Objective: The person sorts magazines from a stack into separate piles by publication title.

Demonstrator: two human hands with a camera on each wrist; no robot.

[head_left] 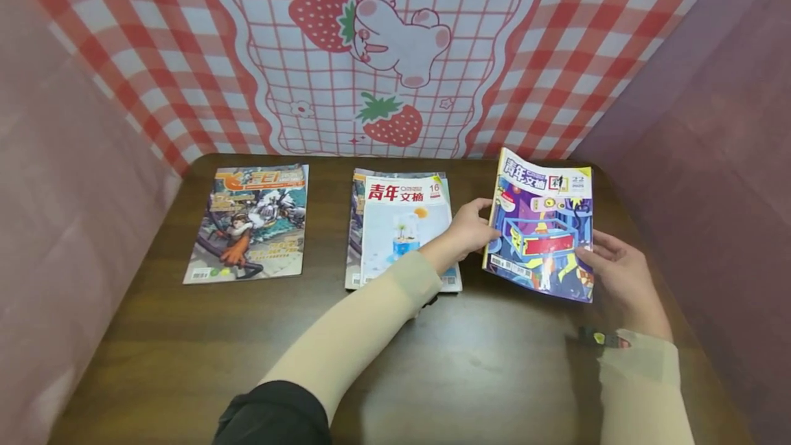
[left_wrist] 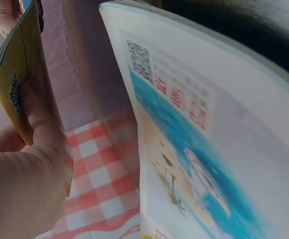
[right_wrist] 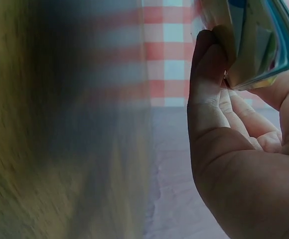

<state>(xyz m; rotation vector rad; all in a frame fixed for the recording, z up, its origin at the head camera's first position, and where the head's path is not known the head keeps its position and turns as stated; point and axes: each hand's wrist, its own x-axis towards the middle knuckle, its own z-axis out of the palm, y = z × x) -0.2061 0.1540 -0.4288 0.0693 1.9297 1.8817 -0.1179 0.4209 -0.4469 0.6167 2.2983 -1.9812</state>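
Both hands hold a purple-covered magazine (head_left: 544, 225) marked 22 at the right of the table, tilted with its cover towards the head camera. My left hand (head_left: 472, 226) grips its left spine edge; in the left wrist view the thumb lies along the yellowish spine. At the lower right edge, my right hand (head_left: 621, 273) pinches the pages between thumb and fingers. Just left of the left hand lies a stack of magazines, topped by a white-and-blue magazine (head_left: 380, 239) marked 16. The left forearm crosses over part of that stack.
Farther left on the brown wooden table (head_left: 247, 349) lies a magazine with an orange title and cartoon figures (head_left: 253, 225). A red-and-white checked cloth (head_left: 395, 53) with strawberries hangs behind the table. Pinkish cloth walls (head_left: 698, 122) stand at both sides.
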